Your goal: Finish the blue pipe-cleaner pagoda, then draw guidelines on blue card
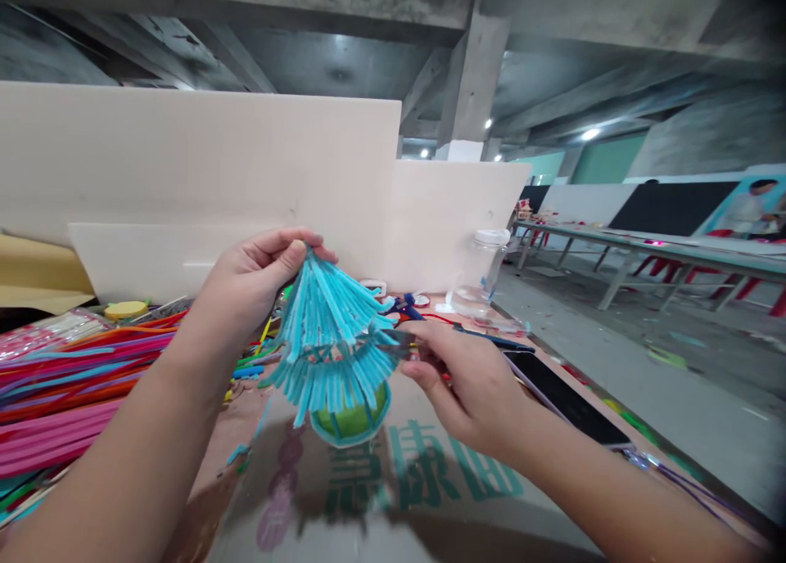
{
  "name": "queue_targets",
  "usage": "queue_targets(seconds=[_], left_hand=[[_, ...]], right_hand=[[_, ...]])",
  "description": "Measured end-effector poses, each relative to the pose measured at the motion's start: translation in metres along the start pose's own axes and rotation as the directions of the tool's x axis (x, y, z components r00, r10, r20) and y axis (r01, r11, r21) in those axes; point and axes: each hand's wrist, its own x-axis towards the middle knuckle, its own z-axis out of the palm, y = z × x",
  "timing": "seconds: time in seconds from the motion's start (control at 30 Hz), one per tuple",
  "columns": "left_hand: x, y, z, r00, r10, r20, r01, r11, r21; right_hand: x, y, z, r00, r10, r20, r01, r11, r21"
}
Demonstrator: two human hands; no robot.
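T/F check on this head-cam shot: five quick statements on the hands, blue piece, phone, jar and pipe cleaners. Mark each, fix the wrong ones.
1. The left hand pinches the top of the blue fringed piece. True.
2. The right hand is on the phone. False: the right hand is at the right edge of the blue fringed piece; the phone lies beyond it, further right.
3. The blue fringed piece has two tiers of fringe. True.
4. The clear jar has a red lid. False: its lid is white.
5. Pipe cleaners in several colours lie at the picture's left. True.
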Motion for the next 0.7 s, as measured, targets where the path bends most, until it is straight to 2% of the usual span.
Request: queue_targets(seconds=[0.1,0.17,0.3,0.4,0.47,0.53,0.63,0.7], left_hand=[[-0.001,0.0,0.005,0.999,0.037,-0.032,-0.034,0.996,0.085],[-0.006,0.001,0.014,0.997,0.072,-0.039,-0.064,0.979,0.193],[-0.02,0.006,0.036,0.99,0.127,0.056,-0.138,0.899,0.415],[-0.027,0.007,0.044,0.981,0.145,0.129,-0.191,0.831,0.523],[-0.027,0.006,0.043,0.979,0.148,0.139,-0.201,0.803,0.561],[-0.023,0.004,0.039,0.982,0.142,0.122,-0.186,0.807,0.56],[-0.014,-0.001,0.027,0.993,0.11,0.035,-0.113,0.859,0.499],[-0.006,-0.005,0.016,0.996,0.08,-0.035,-0.057,0.899,0.434]], right_hand=[[0.0,-0.001,-0.003,0.992,0.126,-0.013,-0.122,0.981,0.149],[0.001,-0.002,-0.003,0.988,0.156,-0.016,-0.152,0.977,0.148],[0.003,-0.001,0.002,0.997,0.08,0.013,-0.079,0.995,-0.055],[0.002,0.001,0.006,0.998,0.016,0.067,-0.005,0.986,-0.164],[0.001,0.002,0.008,0.995,0.01,0.103,0.006,0.989,-0.15],[0.002,0.004,0.007,0.991,0.058,0.118,-0.045,0.993,-0.112],[0.008,0.011,0.001,0.971,0.212,0.107,-0.207,0.977,-0.058],[0.013,0.02,-0.004,0.946,0.318,0.06,-0.319,0.948,0.008]])
